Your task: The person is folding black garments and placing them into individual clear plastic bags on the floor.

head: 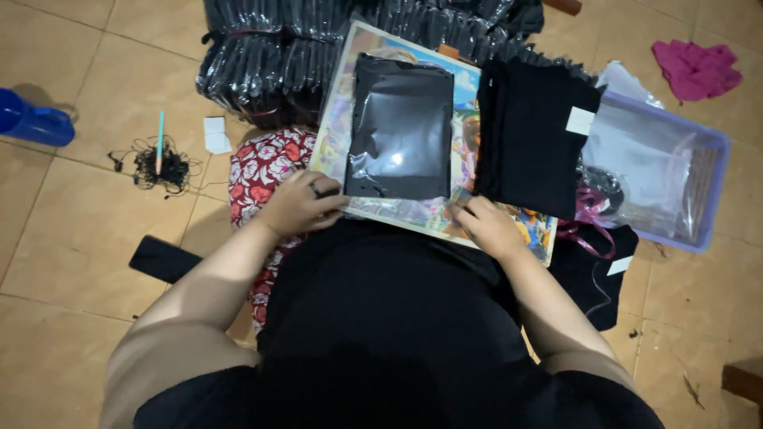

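Observation:
A black garment sealed in a glossy clear plastic bag [400,127] lies flat on a colourful picture board [342,111] on my lap. My left hand [298,202], with a dark ring on one finger, pinches the bag's near left corner. At the near right edge of the bag my right hand [486,226] presses down on the open flap with its fingertips. A stack of folded black cloth [531,135] with a white tag lies just right of the bag.
Piles of bagged black garments [270,56] are stacked at the back. A lilac plastic tray [715,191] with clear bags stands at the right. A pink cloth [697,69], a blue bottle [32,121], tangled black earphones with a pen [161,163] and a black phone [163,258] lie on the tiled floor.

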